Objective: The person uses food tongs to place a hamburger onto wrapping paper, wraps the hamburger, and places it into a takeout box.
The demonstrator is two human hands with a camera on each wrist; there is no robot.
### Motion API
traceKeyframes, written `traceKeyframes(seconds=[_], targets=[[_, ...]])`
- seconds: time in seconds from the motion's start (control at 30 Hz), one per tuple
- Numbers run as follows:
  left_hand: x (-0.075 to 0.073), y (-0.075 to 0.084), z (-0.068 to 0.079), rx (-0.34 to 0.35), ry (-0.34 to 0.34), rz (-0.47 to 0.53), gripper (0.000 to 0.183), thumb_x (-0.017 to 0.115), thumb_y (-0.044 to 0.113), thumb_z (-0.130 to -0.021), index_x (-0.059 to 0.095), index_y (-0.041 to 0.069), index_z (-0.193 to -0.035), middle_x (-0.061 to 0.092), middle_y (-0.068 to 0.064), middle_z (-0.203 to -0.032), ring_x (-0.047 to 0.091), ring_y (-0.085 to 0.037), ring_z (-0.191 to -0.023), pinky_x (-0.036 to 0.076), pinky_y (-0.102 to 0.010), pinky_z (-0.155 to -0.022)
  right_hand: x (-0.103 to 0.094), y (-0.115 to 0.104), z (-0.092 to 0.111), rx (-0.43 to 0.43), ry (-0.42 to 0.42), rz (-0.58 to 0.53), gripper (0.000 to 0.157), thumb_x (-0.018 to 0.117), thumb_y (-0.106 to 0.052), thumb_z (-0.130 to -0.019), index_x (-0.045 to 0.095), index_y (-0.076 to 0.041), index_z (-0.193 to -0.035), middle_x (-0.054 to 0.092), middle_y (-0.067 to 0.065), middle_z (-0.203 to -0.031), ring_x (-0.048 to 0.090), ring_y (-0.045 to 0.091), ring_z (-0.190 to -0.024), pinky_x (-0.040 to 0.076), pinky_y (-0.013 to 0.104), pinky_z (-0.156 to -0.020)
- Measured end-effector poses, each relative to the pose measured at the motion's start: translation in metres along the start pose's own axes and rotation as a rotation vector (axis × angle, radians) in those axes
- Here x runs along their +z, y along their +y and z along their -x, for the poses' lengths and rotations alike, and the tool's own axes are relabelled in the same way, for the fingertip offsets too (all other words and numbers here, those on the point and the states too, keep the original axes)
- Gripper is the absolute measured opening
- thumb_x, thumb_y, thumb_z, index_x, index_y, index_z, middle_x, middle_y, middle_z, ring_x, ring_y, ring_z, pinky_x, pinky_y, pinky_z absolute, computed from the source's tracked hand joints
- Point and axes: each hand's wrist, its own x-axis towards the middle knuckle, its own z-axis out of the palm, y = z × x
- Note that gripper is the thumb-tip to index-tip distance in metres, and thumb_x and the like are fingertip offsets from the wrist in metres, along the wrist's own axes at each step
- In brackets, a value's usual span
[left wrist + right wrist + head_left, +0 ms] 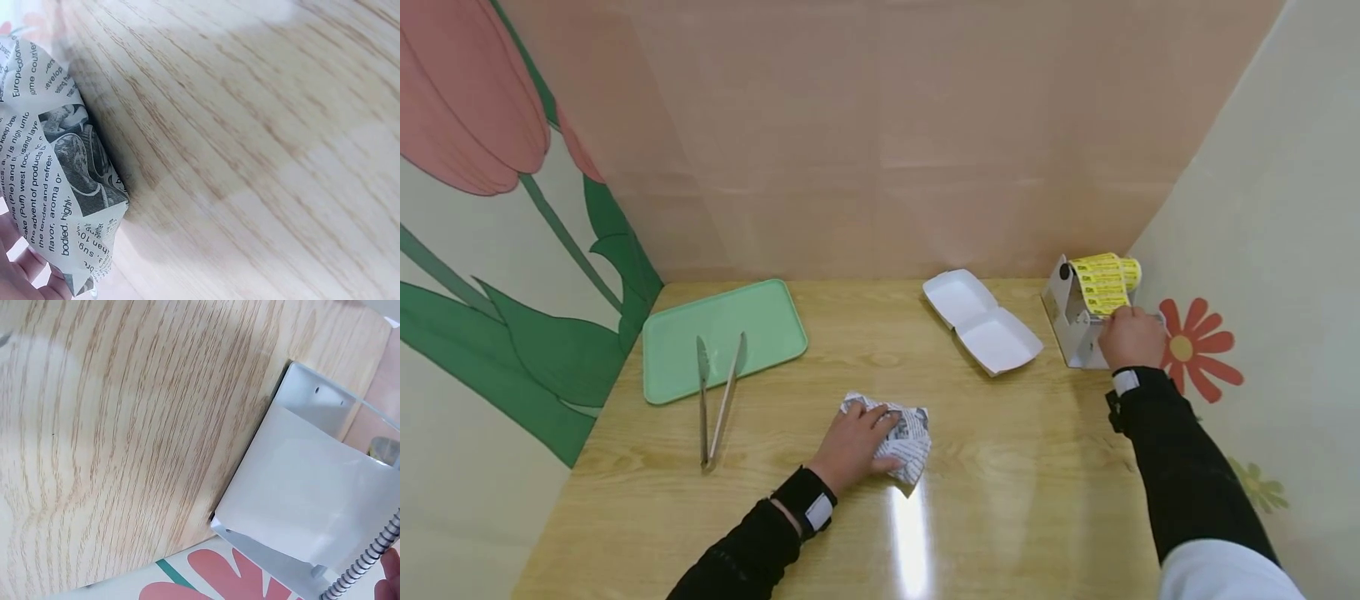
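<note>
My left hand (853,446) rests on a package wrapped in newspaper-print paper (910,442), its fingers spread over the top and the thumb on the near side. Fingertips (28,265) show against the paper's edge in the left wrist view. At a white label dispenser (1078,337) in the back right corner, my right hand (1133,337) has its fingers at the front edge, just below the yellow labels (1103,282). In the right wrist view two fingers (392,565) are beside a metal coil (369,556) on the dispenser; I cannot tell whether they pinch a label.
An unfolded white takeaway box (1000,340) lies left of the dispenser. At the left is a green tray (767,312), with metal tongs (722,417) reaching over its near edge onto the wooden table (1000,500). Walls stand behind and on both sides.
</note>
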Motion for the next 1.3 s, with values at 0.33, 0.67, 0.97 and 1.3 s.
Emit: traceKeyframes(seconds=[0.33, 0.67, 0.97, 1.3], targets=[[0.002, 0.000, 0.000, -0.006, -0.007, -0.003, 0.075, 0.050, 0.070, -0.086, 0.050, 0.020, -0.142, 0.054, -0.004, -0.139, 0.049, -0.024, -0.113, 0.047, -0.040, -0.092, -0.002, 0.001, 0.002, -0.015, -0.005, -0.008, 0.027, 0.050, -0.013, -0.097, 0.055, 0.013, -0.098, 0.054, 0.029, -0.087, 0.052, 0.046, -0.078, 0.041, 0.058, -0.070], [0.003, 0.000, -0.002, -0.013, -0.014, 0.007, 0.074, 0.050, 0.069, -0.086, 0.050, 0.021, -0.142, 0.053, -0.003, -0.140, 0.049, -0.024, -0.114, 0.047, -0.042, -0.093, 0.012, 0.007, 0.016, 0.230, -0.005, -0.213, 0.047, 0.043, -0.027, -0.099, 0.051, 0.013, -0.123, 0.047, 0.035, -0.122, 0.043, 0.050, -0.113, 0.034, 0.061, -0.097], [0.001, 0.001, 0.001, -0.027, -0.037, 0.019, 0.075, 0.051, 0.069, -0.086, 0.049, 0.021, -0.143, 0.053, -0.003, -0.140, 0.048, -0.024, -0.114, 0.046, -0.042, -0.094, 0.031, 0.002, 0.029, 0.382, -0.171, -0.136, 0.095, 0.063, -0.058, -0.082, 0.028, 0.016, -0.131, 0.033, 0.040, -0.126, 0.034, 0.053, -0.113, 0.032, 0.064, -0.093], [0.002, 0.001, -0.001, -0.020, -0.019, 0.012, 0.075, 0.051, 0.070, -0.086, 0.049, 0.020, -0.143, 0.052, -0.004, -0.141, 0.048, -0.024, -0.114, 0.045, -0.042, -0.094, 0.023, -0.011, 0.024, 0.292, -0.180, -0.091, 0.084, 0.059, -0.049, -0.087, 0.030, 0.018, -0.128, 0.034, 0.040, -0.117, 0.033, 0.053, -0.109, 0.032, 0.064, -0.090]])
